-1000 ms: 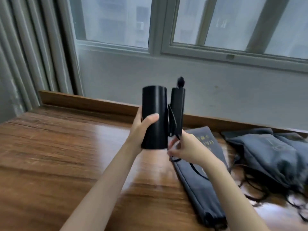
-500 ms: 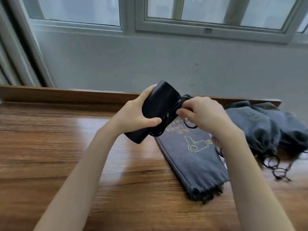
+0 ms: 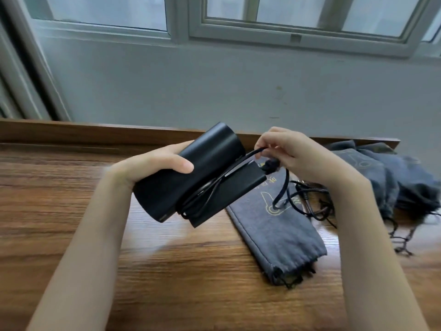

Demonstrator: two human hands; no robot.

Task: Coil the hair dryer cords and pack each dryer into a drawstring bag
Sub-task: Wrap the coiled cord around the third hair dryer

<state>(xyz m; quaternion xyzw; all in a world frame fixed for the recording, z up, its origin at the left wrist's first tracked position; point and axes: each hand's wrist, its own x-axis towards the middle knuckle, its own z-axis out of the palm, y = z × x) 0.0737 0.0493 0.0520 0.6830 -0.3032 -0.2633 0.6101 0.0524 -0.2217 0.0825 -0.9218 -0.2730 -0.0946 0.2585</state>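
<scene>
Since half a second ago the right hand [image 3: 303, 156] has drawn away from the folded handle toward the right, and a length of cord now stretches between it and the dryer. The black, matte, cylinder-bodied hair dryer [image 3: 210, 161] is held in the air above the middle of the wooden tabletop [image 3: 71, 211], tilted with its far end raised toward the far edge, about as it was before. The left hand [image 3: 152, 163] grips its barrel, thumb across the top and the fingers [image 3: 183, 166] curled round the body.

The thin black cord [image 3: 281, 192] wraps lengthwise along the gap between barrel and folded handle. It then rises to the right hand, whose fingers [image 3: 269, 139] are curled and pinch it. From there it drops in a loose loop toward the tabletop. A darker bunched part hangs just under those fingers; what it is I cannot tell.

Under the dryer and the right wrist lies a flat grey fabric drawstring bag [image 3: 281, 235] with a yellow dryer outline printed on it, its gathered mouth pointing to the near edge. At the far right corner sits a heap of similar grey bags [image 3: 386, 177], their black strings trailing toward the near edge.
</scene>
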